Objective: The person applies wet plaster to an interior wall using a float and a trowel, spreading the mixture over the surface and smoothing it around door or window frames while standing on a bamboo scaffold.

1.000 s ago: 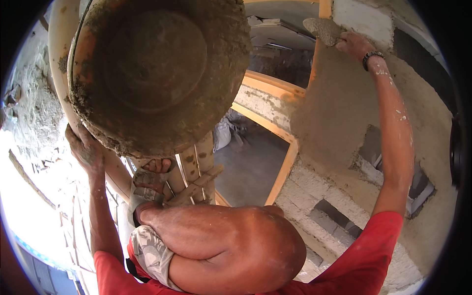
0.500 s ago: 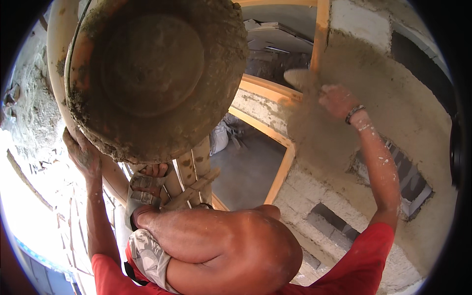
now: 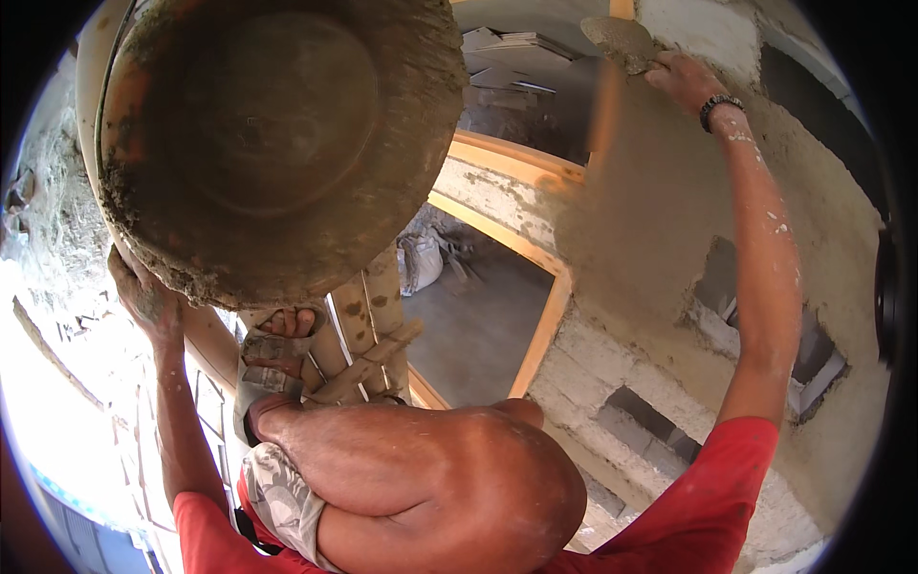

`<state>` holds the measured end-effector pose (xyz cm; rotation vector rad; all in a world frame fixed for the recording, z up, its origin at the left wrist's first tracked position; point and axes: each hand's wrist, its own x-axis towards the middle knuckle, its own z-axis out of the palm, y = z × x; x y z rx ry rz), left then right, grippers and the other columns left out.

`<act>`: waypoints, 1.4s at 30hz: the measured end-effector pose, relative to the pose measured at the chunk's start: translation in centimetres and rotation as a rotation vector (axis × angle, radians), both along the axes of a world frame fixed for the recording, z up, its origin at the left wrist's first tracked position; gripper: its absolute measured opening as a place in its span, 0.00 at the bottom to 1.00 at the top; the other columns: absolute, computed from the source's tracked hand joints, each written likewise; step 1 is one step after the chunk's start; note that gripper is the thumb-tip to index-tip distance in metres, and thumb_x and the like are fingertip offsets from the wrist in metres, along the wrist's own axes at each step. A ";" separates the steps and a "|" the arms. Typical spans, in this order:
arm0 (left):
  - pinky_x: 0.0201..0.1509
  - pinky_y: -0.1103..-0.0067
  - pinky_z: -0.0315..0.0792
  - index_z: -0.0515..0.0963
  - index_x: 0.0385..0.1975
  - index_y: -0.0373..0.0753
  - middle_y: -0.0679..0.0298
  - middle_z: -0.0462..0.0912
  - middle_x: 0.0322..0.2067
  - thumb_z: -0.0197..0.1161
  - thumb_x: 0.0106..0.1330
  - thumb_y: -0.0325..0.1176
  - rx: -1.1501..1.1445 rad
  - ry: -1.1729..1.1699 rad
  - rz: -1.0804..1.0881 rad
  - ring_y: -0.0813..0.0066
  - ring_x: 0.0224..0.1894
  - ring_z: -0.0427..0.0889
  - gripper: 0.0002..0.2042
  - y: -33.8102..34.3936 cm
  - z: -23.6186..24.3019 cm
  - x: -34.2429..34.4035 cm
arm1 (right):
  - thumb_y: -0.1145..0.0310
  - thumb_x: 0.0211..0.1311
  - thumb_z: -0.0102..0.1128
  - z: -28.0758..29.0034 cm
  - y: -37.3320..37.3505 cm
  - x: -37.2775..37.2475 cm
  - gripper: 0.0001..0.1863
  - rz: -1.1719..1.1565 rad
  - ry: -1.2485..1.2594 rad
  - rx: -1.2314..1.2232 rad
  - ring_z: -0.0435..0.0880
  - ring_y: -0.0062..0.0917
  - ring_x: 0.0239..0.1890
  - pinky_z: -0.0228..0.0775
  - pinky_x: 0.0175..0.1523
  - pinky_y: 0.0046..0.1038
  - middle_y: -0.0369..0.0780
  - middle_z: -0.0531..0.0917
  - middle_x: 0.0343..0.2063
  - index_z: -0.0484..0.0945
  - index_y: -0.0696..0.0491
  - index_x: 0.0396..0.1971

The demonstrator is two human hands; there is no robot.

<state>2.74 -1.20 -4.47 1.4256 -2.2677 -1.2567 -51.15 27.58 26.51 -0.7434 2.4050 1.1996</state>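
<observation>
My right hand [image 3: 684, 81] grips a trowel whose blade [image 3: 617, 38] is smeared with mortar. It is raised against the wall beside the upper wooden frame. Fresh grey mortar [image 3: 650, 182] covers the wall below it. At the left, my left hand [image 3: 148, 301] is wrapped round a thick wooden pole [image 3: 212, 340], its fingers partly hidden. Just above that hand stands a large round bucket [image 3: 282, 115] with a wire handle, crusted with mortar inside and along its rim.
Wooden planks [image 3: 382, 306] lie under my sandalled foot [image 3: 277, 354]. Wooden frames [image 3: 540, 344] edge two openings, with a white sack [image 3: 421, 263] beyond the lower one. Hollow blocks [image 3: 650, 421] show in gaps in the wall at the right. My bent knee fills the lower middle.
My right hand and the trowel have moved up along the wall, away from me. The bucket appears slightly further left and up as the view shifts. My left hand keeps its hold.
</observation>
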 end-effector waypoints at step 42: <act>0.38 0.72 0.71 0.70 0.48 0.30 0.55 0.77 0.30 0.46 0.72 0.48 -0.027 0.018 0.026 0.66 0.32 0.76 0.23 0.4 0.9 -1.1 | 0.62 0.60 0.51 -1.8 10.8 15.8 0.16 -0.129 -0.317 0.302 0.77 0.40 0.50 0.70 0.55 0.40 0.47 0.80 0.44 0.76 0.55 0.43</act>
